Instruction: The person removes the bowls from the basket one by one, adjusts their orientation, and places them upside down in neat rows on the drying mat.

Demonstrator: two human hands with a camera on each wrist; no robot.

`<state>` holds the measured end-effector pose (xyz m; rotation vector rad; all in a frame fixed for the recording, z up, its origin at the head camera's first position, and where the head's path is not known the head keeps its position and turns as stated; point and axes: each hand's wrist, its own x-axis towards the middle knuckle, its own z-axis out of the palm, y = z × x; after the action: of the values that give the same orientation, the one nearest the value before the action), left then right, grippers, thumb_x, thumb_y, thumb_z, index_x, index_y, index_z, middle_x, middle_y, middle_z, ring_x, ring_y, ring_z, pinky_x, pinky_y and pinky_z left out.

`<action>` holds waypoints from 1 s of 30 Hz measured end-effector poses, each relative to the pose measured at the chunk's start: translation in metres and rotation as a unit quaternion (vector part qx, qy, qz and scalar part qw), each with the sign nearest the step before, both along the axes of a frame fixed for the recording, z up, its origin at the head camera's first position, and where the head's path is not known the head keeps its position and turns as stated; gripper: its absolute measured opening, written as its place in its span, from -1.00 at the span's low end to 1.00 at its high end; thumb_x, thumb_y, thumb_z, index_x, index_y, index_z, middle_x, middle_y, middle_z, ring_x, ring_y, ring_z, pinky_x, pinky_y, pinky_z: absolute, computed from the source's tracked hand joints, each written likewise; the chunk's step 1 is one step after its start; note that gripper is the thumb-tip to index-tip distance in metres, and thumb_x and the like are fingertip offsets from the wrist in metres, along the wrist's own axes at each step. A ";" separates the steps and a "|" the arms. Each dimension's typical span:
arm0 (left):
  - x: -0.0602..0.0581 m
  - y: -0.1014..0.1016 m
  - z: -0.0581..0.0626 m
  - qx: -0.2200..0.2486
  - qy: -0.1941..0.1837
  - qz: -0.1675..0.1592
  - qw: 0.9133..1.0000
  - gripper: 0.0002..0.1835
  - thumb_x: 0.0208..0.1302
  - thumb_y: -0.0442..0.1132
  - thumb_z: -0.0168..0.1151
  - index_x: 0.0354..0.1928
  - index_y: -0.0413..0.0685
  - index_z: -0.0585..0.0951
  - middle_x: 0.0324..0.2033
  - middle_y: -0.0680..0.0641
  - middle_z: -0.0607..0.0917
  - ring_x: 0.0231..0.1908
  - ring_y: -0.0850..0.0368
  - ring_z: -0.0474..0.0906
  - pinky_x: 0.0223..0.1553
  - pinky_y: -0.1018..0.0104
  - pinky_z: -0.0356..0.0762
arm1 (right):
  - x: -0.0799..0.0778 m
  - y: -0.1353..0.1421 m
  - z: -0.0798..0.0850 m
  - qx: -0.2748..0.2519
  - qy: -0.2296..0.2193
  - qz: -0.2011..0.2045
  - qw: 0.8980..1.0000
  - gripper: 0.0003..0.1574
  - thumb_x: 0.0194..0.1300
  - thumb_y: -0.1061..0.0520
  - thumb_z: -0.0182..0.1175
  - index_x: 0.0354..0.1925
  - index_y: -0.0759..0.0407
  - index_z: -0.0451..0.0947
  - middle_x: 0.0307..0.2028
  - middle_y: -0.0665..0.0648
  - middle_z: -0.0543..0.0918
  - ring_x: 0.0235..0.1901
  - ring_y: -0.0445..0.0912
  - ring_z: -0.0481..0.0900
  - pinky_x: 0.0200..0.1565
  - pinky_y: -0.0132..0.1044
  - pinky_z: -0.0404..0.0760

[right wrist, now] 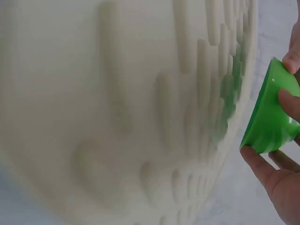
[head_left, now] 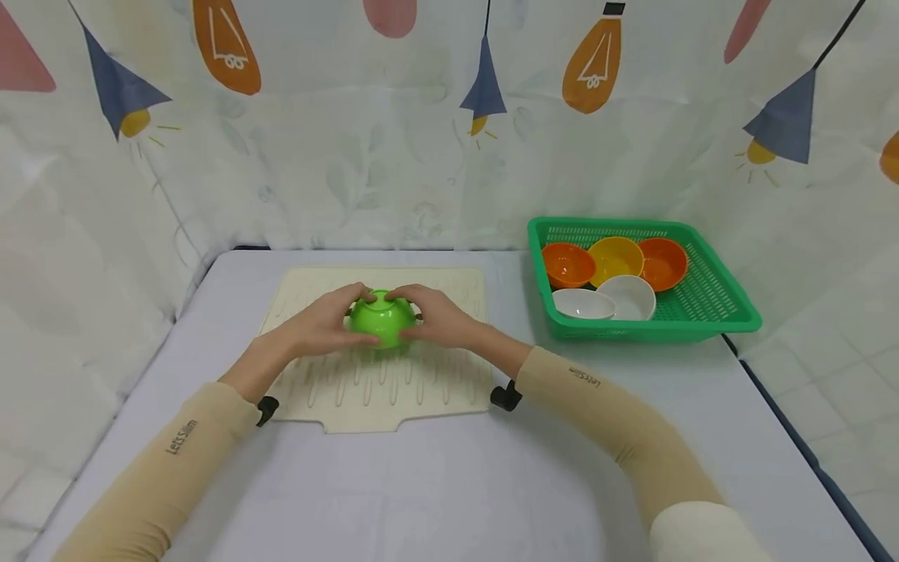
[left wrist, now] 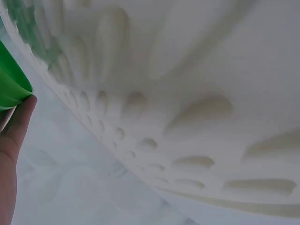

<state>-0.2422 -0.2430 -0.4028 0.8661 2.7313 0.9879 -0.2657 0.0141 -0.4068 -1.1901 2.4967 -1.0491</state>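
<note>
Two sleeves [head_left: 186, 445] [head_left: 618, 417] lead to two hands [head_left: 333, 320] [head_left: 441, 316] holding one green bowl [head_left: 382, 320].

In the head view, the tabletop [head_left: 421, 499] is seen from above, forward and down, with the patterned backdrop [head_left: 393, 156] included. In each wrist view, the grooved board [head_left: 435, 394] is seen slantwise from very near, most of the frame being filled. The green bowl [head_left: 382, 321] is shared by all three, cropped at the left edge in the left wrist view, the right edge in the right.
</note>
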 end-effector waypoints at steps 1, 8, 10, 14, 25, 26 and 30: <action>-0.002 -0.006 -0.001 -0.001 -0.008 0.001 1.000 -0.33 0.11 0.12 0.58 0.14 0.02 0.48 0.19 -0.06 0.57 0.20 -0.06 0.49 0.18 -0.08 0.51 | -0.001 -0.006 0.000 0.008 0.004 -0.002 1.000 -0.18 0.29 0.19 0.46 0.43 0.19 0.37 0.38 0.12 0.44 0.35 -0.04 0.39 0.11 -0.27 0.62; -0.013 -0.038 -0.002 -0.014 -0.012 0.018 1.000 -0.30 0.11 0.09 0.59 0.17 -0.03 0.47 0.23 -0.14 0.57 0.24 -0.14 0.46 0.22 -0.16 0.47 | -0.009 -0.045 -0.001 0.039 0.029 -0.023 0.999 -0.19 0.29 0.15 0.47 0.43 0.14 0.39 0.39 0.11 0.45 0.40 -0.08 0.33 0.31 -0.40 0.36; -0.014 -0.045 0.000 -0.023 -0.015 0.032 0.999 -0.29 0.11 0.09 0.59 0.18 -0.06 0.46 0.22 -0.17 0.56 0.24 -0.16 0.45 0.22 -0.18 0.46 | -0.013 -0.055 -0.003 0.037 0.033 -0.023 0.998 -0.19 0.29 0.15 0.47 0.43 0.13 0.40 0.39 0.11 0.45 0.41 -0.08 0.33 0.33 -0.41 0.31; -0.015 -0.054 0.001 -0.040 -0.023 0.050 0.998 -0.27 0.16 0.09 0.56 0.21 -0.12 0.43 0.22 -0.25 0.55 0.24 -0.24 0.45 0.20 -0.23 0.45 | -0.020 -0.070 -0.011 0.031 0.042 -0.026 0.998 -0.21 0.29 0.17 0.47 0.41 0.13 0.42 0.38 0.11 0.46 0.40 -0.07 0.34 0.34 -0.43 0.28; -0.030 -0.084 0.006 -0.040 -0.033 0.087 0.995 -0.21 0.12 -0.04 0.62 0.25 -0.19 0.37 0.28 -0.37 0.47 0.34 -0.42 0.31 0.22 -0.30 0.39 | -0.034 -0.116 -0.010 0.038 0.049 -0.060 0.996 -0.21 0.27 0.25 0.45 0.41 0.15 0.42 0.34 0.06 0.52 0.34 -0.12 0.42 0.30 -0.49 0.29; -0.032 -0.087 0.006 -0.038 -0.034 0.093 0.994 -0.20 0.11 -0.04 0.62 0.25 -0.19 0.38 0.28 -0.38 0.47 0.35 -0.42 0.30 0.24 -0.31 0.36 | -0.035 -0.119 -0.009 0.043 0.051 -0.063 0.996 -0.22 0.28 0.25 0.44 0.41 0.15 0.42 0.34 0.05 0.52 0.34 -0.13 0.42 0.31 -0.49 0.29; -0.039 -0.094 0.005 -0.034 -0.047 0.117 0.991 -0.19 0.06 -0.06 0.66 0.24 -0.16 0.39 0.31 -0.39 0.45 0.36 -0.40 0.29 0.27 -0.29 0.33 | -0.040 -0.132 -0.007 0.068 0.059 -0.067 0.994 -0.24 0.31 0.25 0.42 0.42 0.16 0.41 0.36 0.03 0.50 0.37 -0.14 0.39 0.35 -0.51 0.21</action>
<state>-0.2808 -0.3374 -0.3981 0.4826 2.8129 0.9389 -0.3059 -0.1174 -0.4138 -1.0884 2.7219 -0.8440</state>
